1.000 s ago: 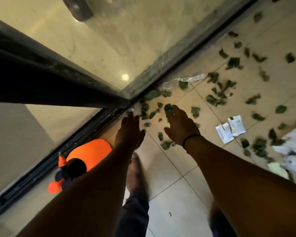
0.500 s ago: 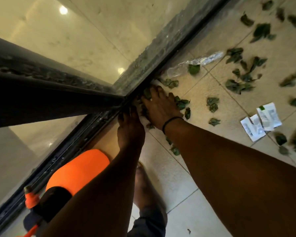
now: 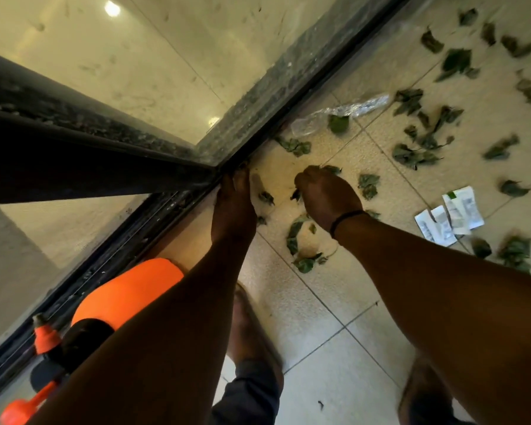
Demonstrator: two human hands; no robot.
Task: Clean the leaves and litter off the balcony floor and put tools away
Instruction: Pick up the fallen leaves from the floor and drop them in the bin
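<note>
Hand-gathering leaves at the door track

The right hand [image 3: 327,199] is curled into a fist with its fingers [image 3: 304,179] closed around a bunch of leaves [image 3: 296,194], bits of green protruding at the knuckles; this grip lets collected pieces stay bundled. The left hand [image 3: 235,207] lies flat, fingers extended and together, tips touching the sliding door track [image 3: 153,216], holding nothing visible; probably positioned to rake debris out of the corner. More leaves lie just below the right fist and beyond both hands on the tiled floor [image 3: 319,332], alongside paper scraps [image 3: 451,217] and a clear plastic wrapper [image 3: 341,113]
</note>
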